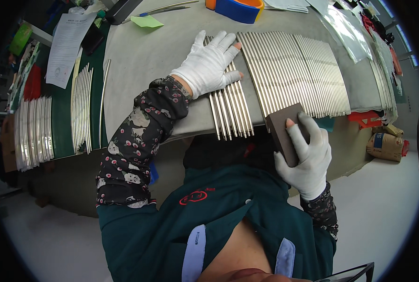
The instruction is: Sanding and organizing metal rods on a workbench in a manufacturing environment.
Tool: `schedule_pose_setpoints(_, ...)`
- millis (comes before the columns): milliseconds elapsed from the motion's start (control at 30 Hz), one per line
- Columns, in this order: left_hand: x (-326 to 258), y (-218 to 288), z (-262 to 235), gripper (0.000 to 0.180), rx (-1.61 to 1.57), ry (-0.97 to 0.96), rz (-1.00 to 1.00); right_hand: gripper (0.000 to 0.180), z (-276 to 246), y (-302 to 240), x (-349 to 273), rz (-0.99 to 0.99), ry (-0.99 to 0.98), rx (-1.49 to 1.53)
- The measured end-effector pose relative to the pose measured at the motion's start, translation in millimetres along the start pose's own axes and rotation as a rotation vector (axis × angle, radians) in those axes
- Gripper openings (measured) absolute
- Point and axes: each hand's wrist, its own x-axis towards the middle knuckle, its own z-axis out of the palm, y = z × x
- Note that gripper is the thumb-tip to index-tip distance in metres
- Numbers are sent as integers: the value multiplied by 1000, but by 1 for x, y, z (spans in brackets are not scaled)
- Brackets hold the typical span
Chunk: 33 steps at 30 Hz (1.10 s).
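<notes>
My left hand (208, 66), in a white glove with bare thumb and index fingertips, lies spread on a small group of thin silvery metal rods (231, 112). These rods lie side by side, their near ends jutting past the table's front edge. A dark brown rectangular block (284, 127), perhaps a sanding block, is gripped in my right hand (308, 164), which is gloved too. The block is at the table's front edge, by the near left corner of a wide row of similar rods (292, 73). Whether it touches their ends I cannot tell.
Bundled rods (33, 131) and a smaller rod group (81, 108) lie at left, near a printed sheet (71, 44). A blue and orange ring-shaped object (237, 10) and a green note (147, 21) sit at the back. Clear plastic bags (343, 33) lie at right.
</notes>
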Motion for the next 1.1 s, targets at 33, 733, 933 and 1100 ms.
schedule_pose_setpoints(33, 2, 1, 1, 76, -2, 2, -2, 67, 1, -1, -1, -4, -19, 5)
schedule_pose_setpoints(733, -8, -4, 1, 70, -25, 51, 9, 69, 9, -15, -6, -114, -56, 88)
schedule_pose_setpoints(933, -5, -2, 1, 71, -44, 62, 8, 68, 15, -24, 0, -158, -61, 111)
schedule_pose_setpoints(1100, -7, -1, 1, 70, -52, 75, 0, 65, 18, -29, 7, -153, -79, 109)
